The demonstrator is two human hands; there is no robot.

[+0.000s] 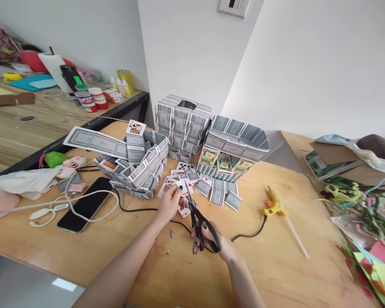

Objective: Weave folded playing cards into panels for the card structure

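Wooden table [259, 278] by white walls [324, 64]; someone's left hand [170, 202] pinches a playing card [183, 188]; the right hand [223, 247] grips black scissors [194, 211] beside it; yellow glue gun [273, 205] lies near

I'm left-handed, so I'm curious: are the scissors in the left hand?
No, the right hand grips the black scissors by their handles.
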